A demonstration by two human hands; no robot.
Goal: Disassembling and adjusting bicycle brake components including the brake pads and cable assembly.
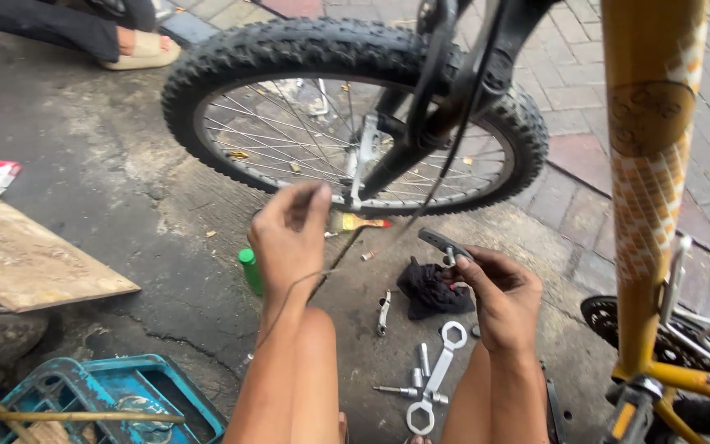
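1. Hands first: I see my left hand [289,234] raised, its fingertips pinched closed on a thin dark cable [445,156] that runs up toward the bicycle fork. My right hand [503,296] is closed around a grey metal brake lever [444,244], which sticks out above the knuckles.
2. The cable is smooth and very thin; a second strand hangs down along my left forearm.
3. The front wheel [355,123] stands just behind both hands. It has a knobby black rubber tyre, thin shiny spokes and a black fork with a silver brake arm.
4. On the rough grey concrete floor [166,247], between my knees, lie several tools: a flat silver multi-wrench [437,378] with hexagonal ring ends, and small sockets beside it. A crumpled black rag [431,288] lies just beside my right hand.
5. A small green bottle [250,270] stands near my left wrist, and a brush [359,222] with a red and yellow handle lies under the wheel.
6. Edges: a yellow bicycle frame [647,205] with a white pattern closes the right side, a wooden board [26,255] and a blue plastic crate [125,395] close the left. Open concrete lies between the board and my left arm.
7. Another person's sandalled foot [141,49] shows at the top left, well apart from me.
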